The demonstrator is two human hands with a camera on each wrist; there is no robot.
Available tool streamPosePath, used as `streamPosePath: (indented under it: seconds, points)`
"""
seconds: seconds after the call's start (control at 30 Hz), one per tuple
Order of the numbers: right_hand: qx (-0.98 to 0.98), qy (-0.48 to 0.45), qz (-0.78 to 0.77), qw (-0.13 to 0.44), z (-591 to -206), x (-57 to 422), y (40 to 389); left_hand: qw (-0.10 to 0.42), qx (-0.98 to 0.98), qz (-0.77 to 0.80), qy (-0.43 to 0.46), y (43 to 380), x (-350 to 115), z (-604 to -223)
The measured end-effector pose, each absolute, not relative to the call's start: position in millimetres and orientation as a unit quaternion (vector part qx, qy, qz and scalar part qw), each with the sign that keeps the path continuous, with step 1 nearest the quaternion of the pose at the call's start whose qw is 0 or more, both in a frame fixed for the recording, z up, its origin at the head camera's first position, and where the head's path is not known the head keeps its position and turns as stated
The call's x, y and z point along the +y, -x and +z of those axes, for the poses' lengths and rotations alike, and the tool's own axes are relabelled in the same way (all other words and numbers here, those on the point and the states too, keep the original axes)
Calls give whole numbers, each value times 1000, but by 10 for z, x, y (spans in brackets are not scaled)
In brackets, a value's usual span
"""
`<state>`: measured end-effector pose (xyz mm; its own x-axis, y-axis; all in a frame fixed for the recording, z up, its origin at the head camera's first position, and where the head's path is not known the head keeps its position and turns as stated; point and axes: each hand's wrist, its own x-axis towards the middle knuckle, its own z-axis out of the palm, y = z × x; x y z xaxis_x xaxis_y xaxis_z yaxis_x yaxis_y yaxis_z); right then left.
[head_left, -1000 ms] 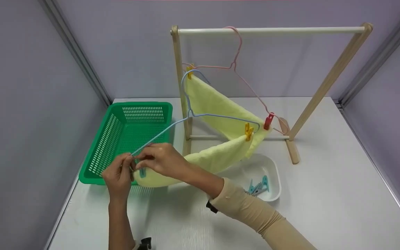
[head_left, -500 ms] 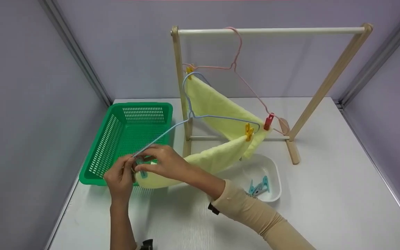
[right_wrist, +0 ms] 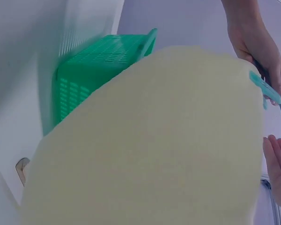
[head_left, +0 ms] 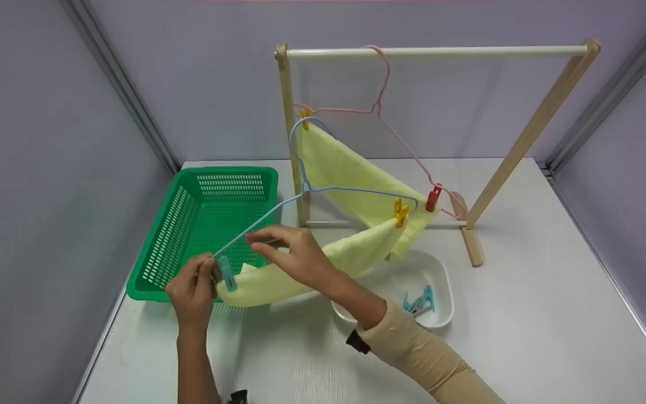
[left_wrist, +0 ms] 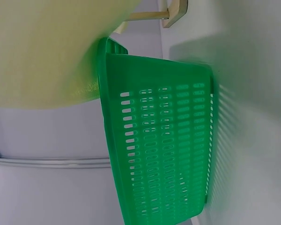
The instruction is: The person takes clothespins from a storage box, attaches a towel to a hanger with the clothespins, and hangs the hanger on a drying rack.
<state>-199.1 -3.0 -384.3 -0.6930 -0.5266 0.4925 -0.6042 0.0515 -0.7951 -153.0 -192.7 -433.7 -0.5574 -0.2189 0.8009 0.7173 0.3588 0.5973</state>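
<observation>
My left hand (head_left: 193,289) pinches the left end of a blue wire hanger (head_left: 270,212) beside a teal clothespin (head_left: 226,274). That clothespin grips the left corner of a yellow cloth (head_left: 351,252). A yellow clothespin (head_left: 401,213) fastens the cloth's other corner near the hanger's right end. Slightly right of the teal clothespin, my right hand (head_left: 300,255) holds nothing, its fingers loosely bent near the hanger's arm. In the right wrist view the cloth (right_wrist: 154,140) fills the middle, with the teal clothespin (right_wrist: 264,86) at its corner by the left hand (right_wrist: 262,44).
A green basket (head_left: 157,244) stands at left. Behind, a wooden rack with a white bar (head_left: 469,52) carries a pink hanger (head_left: 407,147) with another yellow cloth (head_left: 345,174), pinned by yellow and red clothespins (head_left: 433,198). A white tray (head_left: 446,280) holds several teal and grey clothespins (head_left: 421,303).
My right hand has let go of the teal clothespin and moved away to the right. The clothespin stays on the cloth corner. My left hand keeps its hold on the hanger.
</observation>
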Motion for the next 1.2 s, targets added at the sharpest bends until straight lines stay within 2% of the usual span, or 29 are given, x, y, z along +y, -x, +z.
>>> streamPosePath:
  seconds: [0.13, 0.43, 0.9, 1.2]
  points:
    - [-715, -364, 590, 88, -3801, 84, 1958, 444, -699, -531, 179, 1526, -1920, -4339]
    - [-706, -310, 607, 192, -3441, 506, 1847, 452, -693, -533, 178, 1533, -1937, -4346]
    - [-684, -235, 646, 244, -3397, 914, 2066, 437, -691, -551, 165, 1527, -1992, -4382]
    - [-703, -156, 647, 251, -3401, 1153, 2162, 439, -692, -552, 154, 1520, -2016, -4385]
